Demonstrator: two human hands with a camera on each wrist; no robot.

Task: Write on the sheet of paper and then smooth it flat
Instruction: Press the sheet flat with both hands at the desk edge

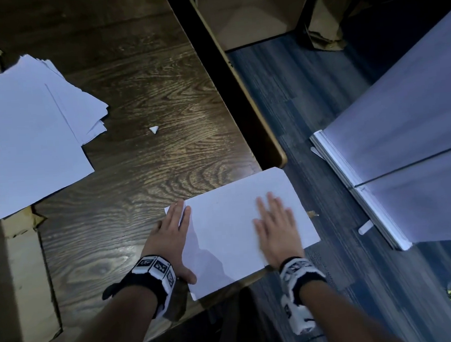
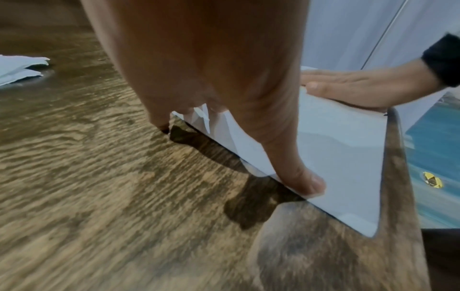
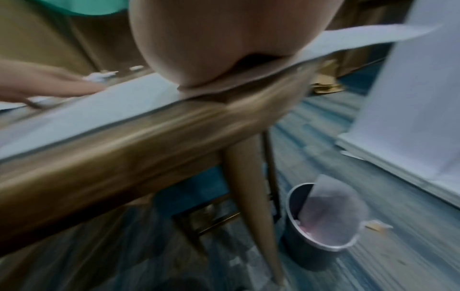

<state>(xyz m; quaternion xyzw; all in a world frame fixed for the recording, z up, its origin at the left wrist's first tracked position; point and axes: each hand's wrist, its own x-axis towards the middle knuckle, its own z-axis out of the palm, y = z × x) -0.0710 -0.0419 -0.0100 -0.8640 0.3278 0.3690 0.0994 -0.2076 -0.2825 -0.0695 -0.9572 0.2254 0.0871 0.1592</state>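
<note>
A white sheet of paper lies on the near right corner of the wooden table, and its right side hangs past the edge. I see no writing on it and no pen. My left hand rests at the sheet's left edge with straight fingers; in the left wrist view its thumb presses the paper's border. My right hand lies flat, palm down, on the right half of the sheet, blurred by motion. The right wrist view shows its palm on the sheet above the table's edge.
A loose stack of white sheets lies at the table's left, with a small paper scrap mid-table. Brown paper covers the left edge. A white panel stands on the floor at right. A metal bin stands beside the table leg.
</note>
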